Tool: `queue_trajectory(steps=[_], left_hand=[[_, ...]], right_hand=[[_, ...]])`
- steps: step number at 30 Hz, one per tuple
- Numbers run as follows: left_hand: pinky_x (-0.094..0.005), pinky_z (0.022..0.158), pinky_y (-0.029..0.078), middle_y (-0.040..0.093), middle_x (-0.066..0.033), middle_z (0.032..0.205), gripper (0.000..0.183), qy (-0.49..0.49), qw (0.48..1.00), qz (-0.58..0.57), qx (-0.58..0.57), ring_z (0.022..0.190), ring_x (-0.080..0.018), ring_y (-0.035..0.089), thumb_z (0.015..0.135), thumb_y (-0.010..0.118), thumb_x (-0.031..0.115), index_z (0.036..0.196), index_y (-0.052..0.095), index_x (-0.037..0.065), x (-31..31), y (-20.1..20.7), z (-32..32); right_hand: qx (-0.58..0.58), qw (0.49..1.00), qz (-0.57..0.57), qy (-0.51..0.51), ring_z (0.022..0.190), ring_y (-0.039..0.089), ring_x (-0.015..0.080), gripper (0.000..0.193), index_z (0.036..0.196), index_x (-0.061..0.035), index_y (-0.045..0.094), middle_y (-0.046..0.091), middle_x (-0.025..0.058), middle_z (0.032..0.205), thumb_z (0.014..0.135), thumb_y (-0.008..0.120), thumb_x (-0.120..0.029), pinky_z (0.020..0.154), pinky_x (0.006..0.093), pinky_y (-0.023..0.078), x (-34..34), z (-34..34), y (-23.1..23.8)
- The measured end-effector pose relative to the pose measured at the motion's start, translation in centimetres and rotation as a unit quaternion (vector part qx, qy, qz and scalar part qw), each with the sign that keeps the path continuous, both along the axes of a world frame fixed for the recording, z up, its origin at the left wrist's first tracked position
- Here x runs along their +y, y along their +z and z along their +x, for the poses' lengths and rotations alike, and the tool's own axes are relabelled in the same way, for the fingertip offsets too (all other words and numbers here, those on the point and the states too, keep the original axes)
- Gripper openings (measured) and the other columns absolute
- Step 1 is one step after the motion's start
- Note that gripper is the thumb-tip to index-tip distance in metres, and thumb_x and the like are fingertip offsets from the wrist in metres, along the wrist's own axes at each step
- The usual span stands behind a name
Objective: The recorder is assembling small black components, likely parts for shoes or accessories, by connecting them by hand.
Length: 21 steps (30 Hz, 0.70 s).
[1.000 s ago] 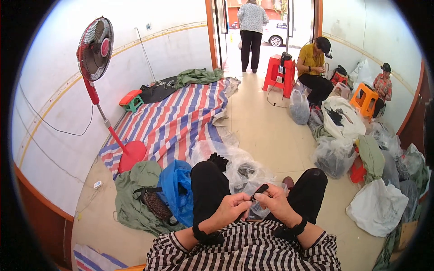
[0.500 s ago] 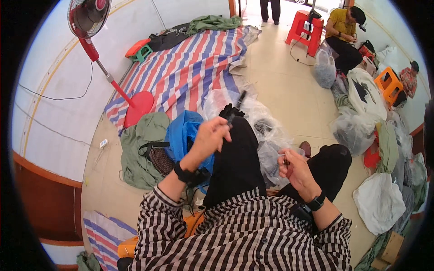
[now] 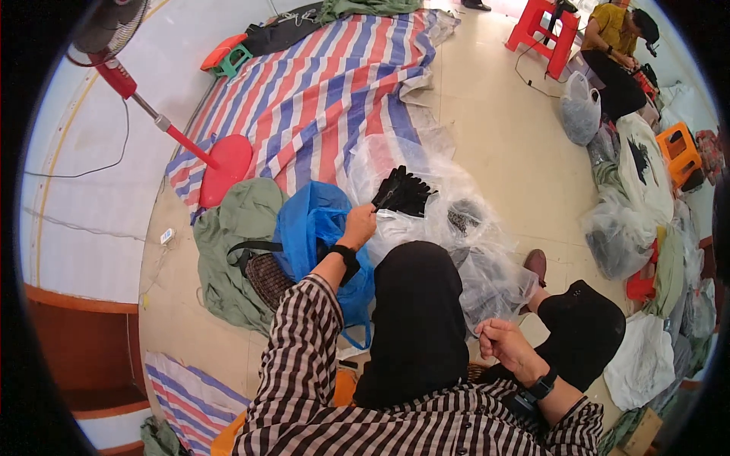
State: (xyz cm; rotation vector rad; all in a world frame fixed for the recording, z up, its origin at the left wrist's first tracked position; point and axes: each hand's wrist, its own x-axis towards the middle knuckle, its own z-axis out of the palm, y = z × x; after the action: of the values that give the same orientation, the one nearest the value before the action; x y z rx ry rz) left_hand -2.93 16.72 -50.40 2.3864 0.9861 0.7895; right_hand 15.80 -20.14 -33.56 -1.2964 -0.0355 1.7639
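My left hand (image 3: pixel 360 226) reaches forward past the blue plastic bag (image 3: pixel 312 220), its fingers closed on the near end of a black glove (image 3: pixel 380 199). That glove touches a small pile of black gloves (image 3: pixel 414 194) lying on clear plastic sheeting (image 3: pixel 395 235). Near my right knee, my right hand (image 3: pixel 506 346) is raised with the fingers curled in. Whatever it holds is hidden by the fingers. A dark band is on my left wrist and a watch (image 3: pixel 543 384) on my right.
A striped tarp (image 3: pixel 319 99) covers the floor ahead, with a red standing fan (image 3: pixel 226 171) at its left. Green cloth (image 3: pixel 236 251) and a brown woven bag (image 3: pixel 270 280) lie on my left. Filled plastic bags (image 3: pixel 616 235) line the right, near a seated person (image 3: pixel 616 38) and a red stool (image 3: pixel 544 34).
My left hand has moved forward and down to the glove pile with the black item it held. My right hand has curled over the small dark thing seen in it before. The view has shifted.
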Motion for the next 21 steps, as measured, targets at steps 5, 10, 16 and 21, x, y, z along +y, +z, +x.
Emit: queue_trajectory(steps=[5,10,16,21], left_hand=[[-0.0487,0.065,0.044,0.058,-0.0222,0.068,0.012,0.021,0.999,-0.026,0.006,0.068,-0.0409,0.056,0.074,0.048,0.008,0.08,0.057,0.004,2.8,-2.9,4.4],[-0.0463,0.076,0.044,0.058,-0.0226,0.097,0.024,0.12,0.975,-0.112,0.148,0.088,-0.037,0.056,0.073,0.05,0.006,0.096,0.054,0.002,3.3,-4.3,6.3],[-0.0447,0.084,0.042,0.057,-0.0215,0.104,0.036,0.095,0.991,-0.059,0.074,0.095,-0.039,0.054,0.074,0.047,0.009,0.109,0.053,-0.001,-0.5,-7.3,1.4],[-0.0348,0.078,0.048,0.062,-0.0181,0.094,0.024,0.053,0.974,-0.221,0.02,0.087,-0.0304,0.06,0.079,0.051,0.006,0.102,0.057,-0.001,-5.5,-1.8,-0.5]], right_hand=[[-0.139,0.98,-0.117,0.082,0.051,0.043,0.0125,0.012,0.085,-0.0019,0.053,0.045,0.0015,0.06,0.087,0.046,-0.011,0.047,0.0265,0.039,0.2,3.6,-5.3],[-0.161,0.955,-0.239,0.064,0.044,0.043,0.0128,0.014,0.085,-0.0019,0.054,0.046,0.0023,0.057,0.085,0.049,-0.015,0.04,0.0282,0.038,-1.7,5.9,-12.2],[-0.241,0.955,-0.115,0.125,0.045,0.047,0.0147,0.024,0.095,0.0024,0.059,0.05,0.0039,0.057,0.084,0.048,-0.015,0.04,0.0286,0.039,2.3,5.1,-15.3],[-0.462,0.838,0.016,0.291,0.049,0.052,0.016,0.02,0.086,-0.0007,0.061,0.053,0.006,0.058,0.082,0.051,-0.017,0.044,0.0312,0.042,2.3,2.5,-19.2]])
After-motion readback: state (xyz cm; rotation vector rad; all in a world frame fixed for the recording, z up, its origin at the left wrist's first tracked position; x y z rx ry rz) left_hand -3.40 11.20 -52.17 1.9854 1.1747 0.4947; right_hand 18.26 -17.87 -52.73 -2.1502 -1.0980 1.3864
